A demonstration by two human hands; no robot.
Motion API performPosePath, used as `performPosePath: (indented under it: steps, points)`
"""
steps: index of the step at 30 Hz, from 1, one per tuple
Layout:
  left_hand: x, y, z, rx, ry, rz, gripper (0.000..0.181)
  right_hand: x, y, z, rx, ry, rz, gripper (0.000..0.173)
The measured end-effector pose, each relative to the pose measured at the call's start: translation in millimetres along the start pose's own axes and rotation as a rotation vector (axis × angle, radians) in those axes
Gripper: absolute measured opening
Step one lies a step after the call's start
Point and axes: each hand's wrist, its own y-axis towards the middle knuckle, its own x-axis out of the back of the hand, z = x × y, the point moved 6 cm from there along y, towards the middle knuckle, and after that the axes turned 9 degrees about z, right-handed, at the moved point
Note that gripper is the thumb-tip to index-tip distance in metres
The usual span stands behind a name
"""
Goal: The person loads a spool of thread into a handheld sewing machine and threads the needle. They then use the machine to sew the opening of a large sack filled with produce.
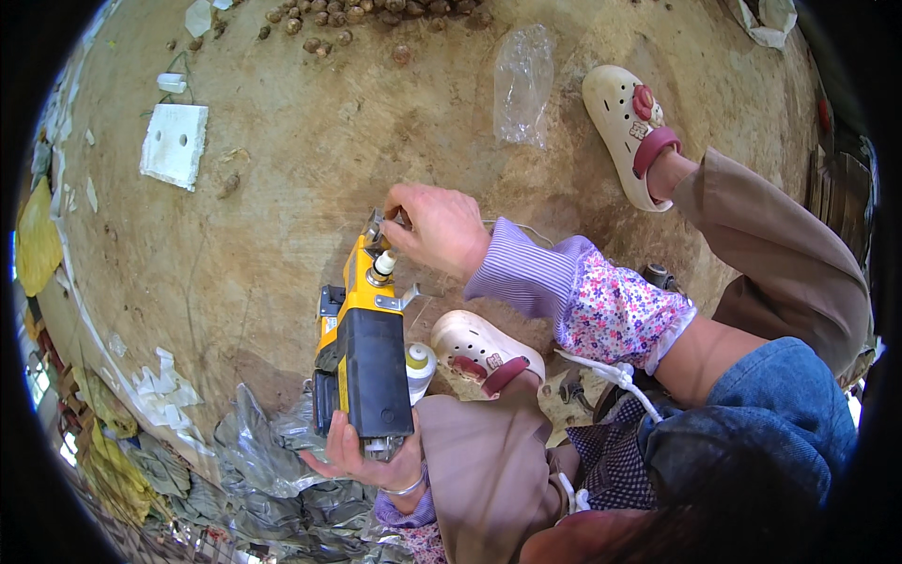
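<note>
A yellow and black portable bag-closing sewing machine [373, 338] is held tilted above the concrete floor. My left hand [373, 458] supports its lower end, near a clear part under the black housing. At the upper end, my right hand [437, 229] has thumb and fingers pinched at a metal part [373, 229]; the exact contact is partly hidden by the fingers. A white knob [385, 262] and a bent metal bracket [402, 299] stick out on the machine's right side. Beside the black housing shows a white thread cone [421, 366], partly covered.
Small round brown tubers or corms [352, 14] lie heaped at the top. A clear plastic bag [525, 84], a white foam piece [174, 144] and paper scraps [165, 388] lie on the floor. Grey plastic sheeting [282, 486] spreads at lower left. My clog-shod feet [624, 134] flank the right side.
</note>
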Motion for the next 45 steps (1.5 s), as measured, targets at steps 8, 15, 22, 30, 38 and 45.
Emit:
performPosePath:
  steps: [8, 15, 22, 30, 38, 45]
  points:
    - [0.4, -2.8, 1.2, 0.001, 0.018, 0.007, 0.07, 10.8, 0.9, -15.6, 0.192, 0.052, -0.129, 0.015]
    - [1.7, -9.3, 10.5, -0.001, 0.035, 0.023, 0.072, -0.6, 13.2, -47.7, 0.113, 0.215, 0.03, 0.019]
    - [4.9, -19.8, 21.4, 0.107, -0.024, -0.025, 0.075, -20.0, 13.8, -50.5, 0.213, 0.163, 0.113, 0.028]
    - [7.3, -23.9, 27.3, 0.122, 0.001, -0.024, 0.077, -37.0, 0.1, -42.3, 0.194, 0.165, 0.272, 0.03]
    - [7.5, -24.7, 28.3, 0.164, 0.028, -0.016, 0.076, -35.9, -4.0, -21.3, 0.047, 0.349, 0.26, 0.024]
    - [7.2, -21.9, 24.6, 0.132, 0.022, -0.039, 0.078, -30.9, -14.4, -7.8, 0.019, 0.393, 0.13, 0.022]
